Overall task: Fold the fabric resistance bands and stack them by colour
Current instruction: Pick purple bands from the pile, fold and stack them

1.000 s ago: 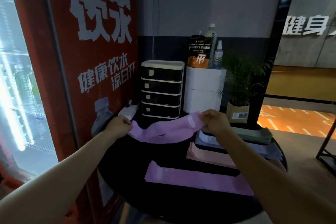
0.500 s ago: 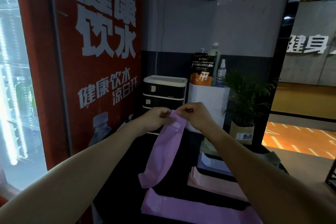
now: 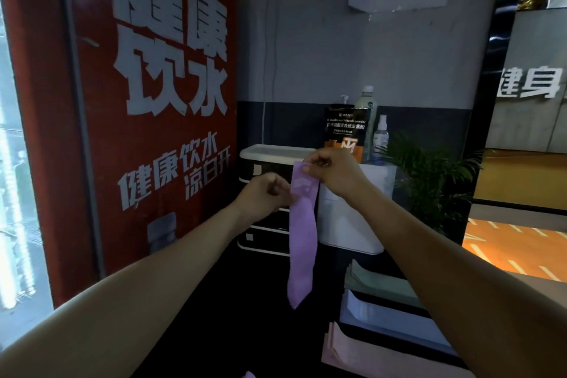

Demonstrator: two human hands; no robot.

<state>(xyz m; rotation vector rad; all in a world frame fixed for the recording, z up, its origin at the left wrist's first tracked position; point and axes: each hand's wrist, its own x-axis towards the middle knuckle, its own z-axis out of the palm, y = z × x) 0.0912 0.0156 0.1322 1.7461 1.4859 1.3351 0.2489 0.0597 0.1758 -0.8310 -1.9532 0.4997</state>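
— What's over on the left?

— A red panel with big white characters. Then comes the left hand, raised, fingers curled in, pinching the left edge of the purple band just under its top.

— And the band itself?

— Held up in the air, hanging straight down, doubled lengthwise, its lower tip dangling above the dark surface, not touching it. Behind it stands a black drawer unit with a white lid.

— The right hand?

— The right hand is a little higher than the left one, fingers curled, pinching the band's top end between thumb and fingertips. Both hands have hold of the same band, close together.

— What's further right?

— A white box with a dark pouch, a bottle and a spray bottle on it, then a potted plant. Lower down on the surface, beside the right forearm, lie folded bands: a green one farthest back, a pale blue one in front of it, a pink one nearest. A scrap of purple shows at the bottom edge.
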